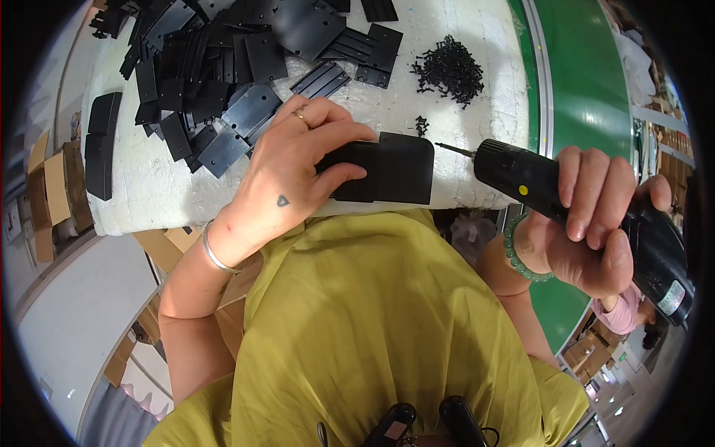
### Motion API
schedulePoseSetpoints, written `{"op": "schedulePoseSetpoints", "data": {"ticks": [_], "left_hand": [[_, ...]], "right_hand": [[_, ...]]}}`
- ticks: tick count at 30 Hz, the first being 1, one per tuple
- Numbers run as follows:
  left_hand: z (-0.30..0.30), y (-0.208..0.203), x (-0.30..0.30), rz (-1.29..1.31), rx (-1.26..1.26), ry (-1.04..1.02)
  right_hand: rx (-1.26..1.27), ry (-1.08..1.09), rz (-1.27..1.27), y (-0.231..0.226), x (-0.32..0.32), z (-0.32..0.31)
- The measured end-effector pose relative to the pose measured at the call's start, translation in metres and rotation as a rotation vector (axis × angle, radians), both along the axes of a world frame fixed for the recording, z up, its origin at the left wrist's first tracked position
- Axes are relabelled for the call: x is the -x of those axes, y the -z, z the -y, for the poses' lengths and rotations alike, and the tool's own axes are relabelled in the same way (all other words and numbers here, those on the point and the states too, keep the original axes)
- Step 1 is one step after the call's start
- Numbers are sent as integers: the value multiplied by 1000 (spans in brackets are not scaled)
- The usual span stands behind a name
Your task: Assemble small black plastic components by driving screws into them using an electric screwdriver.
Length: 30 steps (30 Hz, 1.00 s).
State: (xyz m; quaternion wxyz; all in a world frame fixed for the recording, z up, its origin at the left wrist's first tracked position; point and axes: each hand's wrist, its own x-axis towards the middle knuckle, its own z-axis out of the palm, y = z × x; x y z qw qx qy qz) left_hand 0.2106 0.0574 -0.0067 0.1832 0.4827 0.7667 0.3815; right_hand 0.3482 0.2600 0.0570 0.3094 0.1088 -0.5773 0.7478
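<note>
My left hand (298, 160) is closed on a flat black plastic case (398, 170) near the table's front edge, thumb on the near side and fingers along the far side. In my right hand (596, 216) is a black electric screwdriver (518, 173), its body wrapped by the fingers. The thin bit points left and ends close to the case's right end, seemingly apart from it; whether a screw sits on the tip is too small to tell. Just beyond the case lies a little cluster of black screws (422, 125).
A bigger heap of black screws (450, 71) lies at the far right of the white-covered table (495, 119). Loose black plastic panels (216, 82) are piled at the far left. Joined black cases (103, 147) rest along the left edge. Green surface (585, 74) borders the right; another person (625, 311) is beyond.
</note>
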Motion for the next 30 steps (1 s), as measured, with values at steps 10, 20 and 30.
{"op": "schedulePoseSetpoints", "data": {"ticks": [10, 20, 30], "left_hand": [[7, -8, 16, -100, 119, 18], [2, 6, 11, 87, 132, 92], [4, 20, 8, 157, 29, 51]], "right_hand": [[31, 6, 27, -4, 10, 29], [-107, -136, 65, -9, 26, 40], [-144, -137, 142, 1, 44, 68]]}}
